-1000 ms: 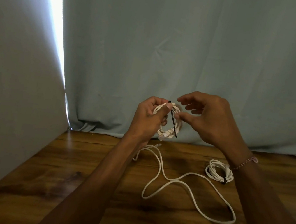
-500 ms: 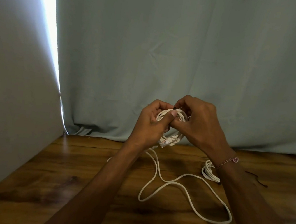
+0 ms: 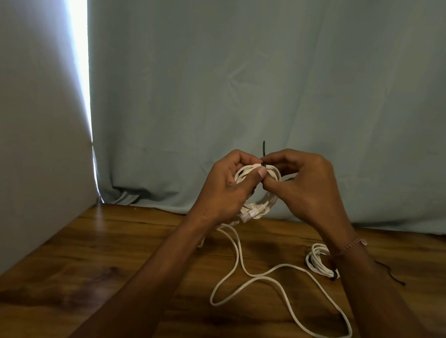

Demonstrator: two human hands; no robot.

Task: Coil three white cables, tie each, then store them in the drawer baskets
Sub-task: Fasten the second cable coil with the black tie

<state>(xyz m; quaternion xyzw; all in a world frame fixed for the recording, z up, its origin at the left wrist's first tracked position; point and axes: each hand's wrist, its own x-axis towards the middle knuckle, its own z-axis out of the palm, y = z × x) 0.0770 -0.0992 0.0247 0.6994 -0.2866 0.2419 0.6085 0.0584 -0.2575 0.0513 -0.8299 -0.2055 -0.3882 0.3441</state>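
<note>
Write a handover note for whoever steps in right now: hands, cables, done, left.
Left hand grips the coiled white cable above the table. Right hand pinches the black tie at the coil's top; whether it is cinched cannot be told.
Tied coil lies on the table by the right wrist. Loose cable sprawls uncoiled at centre.
Done: one coil tied.
Left: finish this tie, coil and tie the loose cable, store all three. Drawer baskets not in view.

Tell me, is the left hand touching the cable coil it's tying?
Touching. The head view shows the left hand wrapped around the cable coil, thumb pressed on its strands.
</note>
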